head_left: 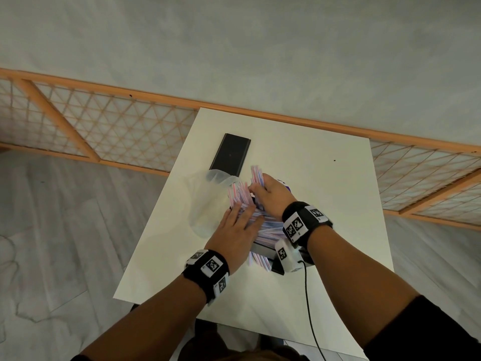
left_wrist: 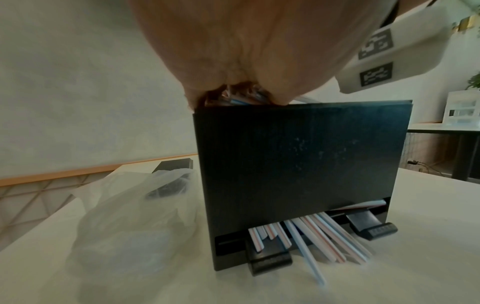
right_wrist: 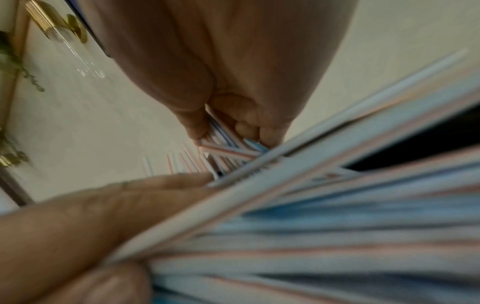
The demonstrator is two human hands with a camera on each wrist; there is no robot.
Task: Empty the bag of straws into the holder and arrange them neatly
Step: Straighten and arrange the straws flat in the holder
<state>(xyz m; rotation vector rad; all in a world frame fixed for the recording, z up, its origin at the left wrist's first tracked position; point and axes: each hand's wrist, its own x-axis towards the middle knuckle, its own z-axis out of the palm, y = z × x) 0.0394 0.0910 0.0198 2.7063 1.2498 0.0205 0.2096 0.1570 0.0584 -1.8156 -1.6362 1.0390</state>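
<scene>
A black straw holder point(left_wrist: 298, 164) stands on the white table point(head_left: 325, 178), mostly hidden under my hands in the head view. Red- and blue-striped straws point(head_left: 270, 227) lie in a loose criss-cross heap across its open top, and several straws point(left_wrist: 327, 236) stick out of the slot at its foot. My left hand point(head_left: 244, 212) lies flat on the heap with straight fingers point(right_wrist: 116, 201) pressing down. My right hand point(head_left: 256, 188) grips a bundle of straws point(right_wrist: 228, 148) at the far end, fingers curled round them. The clear plastic bag point(head_left: 205, 204) lies crumpled to the holder's left.
A flat black lid point(head_left: 230, 155) lies on the table beyond the bag. A black cable point(head_left: 309, 308) runs from my right wrist over the table's near edge. A wooden lattice rail point(head_left: 117, 126) runs along the wall behind the table.
</scene>
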